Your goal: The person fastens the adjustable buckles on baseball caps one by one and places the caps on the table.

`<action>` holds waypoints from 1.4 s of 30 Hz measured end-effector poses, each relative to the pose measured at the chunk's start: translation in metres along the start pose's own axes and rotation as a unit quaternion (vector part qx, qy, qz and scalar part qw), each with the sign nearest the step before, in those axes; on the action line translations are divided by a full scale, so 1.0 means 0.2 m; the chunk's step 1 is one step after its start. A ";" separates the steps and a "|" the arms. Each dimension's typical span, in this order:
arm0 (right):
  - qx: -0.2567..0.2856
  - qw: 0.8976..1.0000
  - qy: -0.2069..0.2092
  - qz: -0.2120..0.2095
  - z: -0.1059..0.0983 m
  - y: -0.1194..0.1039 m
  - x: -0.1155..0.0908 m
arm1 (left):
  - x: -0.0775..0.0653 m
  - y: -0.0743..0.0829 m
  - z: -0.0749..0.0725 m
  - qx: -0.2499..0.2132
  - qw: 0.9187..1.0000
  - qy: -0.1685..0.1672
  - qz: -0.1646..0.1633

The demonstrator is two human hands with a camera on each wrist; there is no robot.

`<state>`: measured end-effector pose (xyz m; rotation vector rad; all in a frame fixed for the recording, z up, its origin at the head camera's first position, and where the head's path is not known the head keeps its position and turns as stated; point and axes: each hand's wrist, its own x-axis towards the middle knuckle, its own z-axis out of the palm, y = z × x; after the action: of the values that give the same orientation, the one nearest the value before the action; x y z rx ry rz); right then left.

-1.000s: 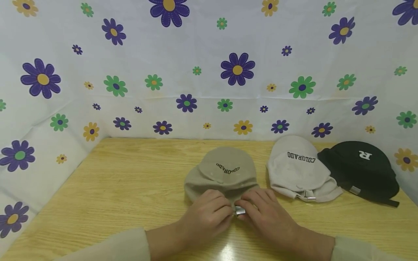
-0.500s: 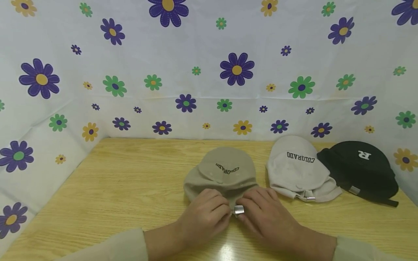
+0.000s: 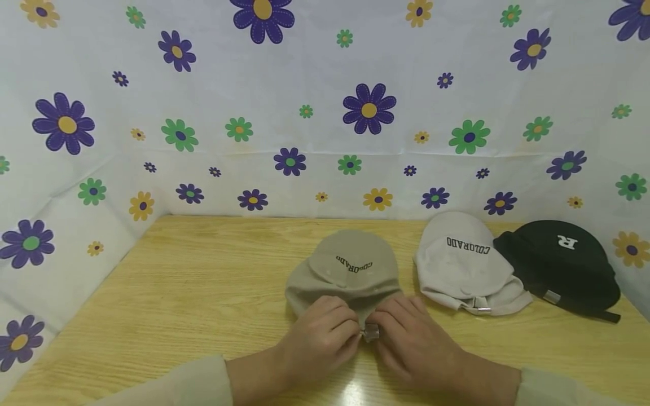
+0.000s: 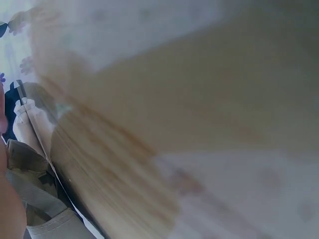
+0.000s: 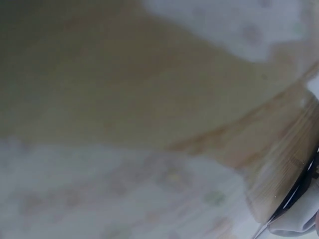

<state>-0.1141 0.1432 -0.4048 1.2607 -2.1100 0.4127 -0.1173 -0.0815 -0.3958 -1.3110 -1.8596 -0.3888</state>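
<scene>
A tan baseball cap (image 3: 363, 248) with dark COLORADO lettering rests on the table, its back strap toward me. My left hand (image 3: 322, 332) pinches the strap on the left side, fingers curled in. From the right, my right hand (image 3: 416, 341) pinches the strap beside a small silver metal buckle (image 3: 372, 331), which shows between the two hands. Most of the strap and the fingertips are hidden behind the knuckles. In the left wrist view part of the tan cap (image 4: 27, 154) appears at the lower left; the rest is mostly blurred.
To the right of the tan cap lies a pale cap (image 3: 459, 276) with COLORADO lettering. Beyond it, partly behind, is a black cap (image 3: 574, 270) with a white R. A flower-print cloth (image 3: 304, 73) hangs behind and beside the wooden table (image 3: 203, 270).
The buckle has turned slightly between the hands and now looks duller and a little lower. Both hands stay almost in place, and the caps have not moved.
</scene>
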 end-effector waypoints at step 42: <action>-0.033 0.999 0.037 0.009 0.02 -0.02 0.02 | 0.01 0.02 0.01 0.036 0.998 -0.035 -0.024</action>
<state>-0.1126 0.1360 -0.4047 1.1716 -2.0582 0.3872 -0.1148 -0.0764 -0.3964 -1.2481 -1.9482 -0.3016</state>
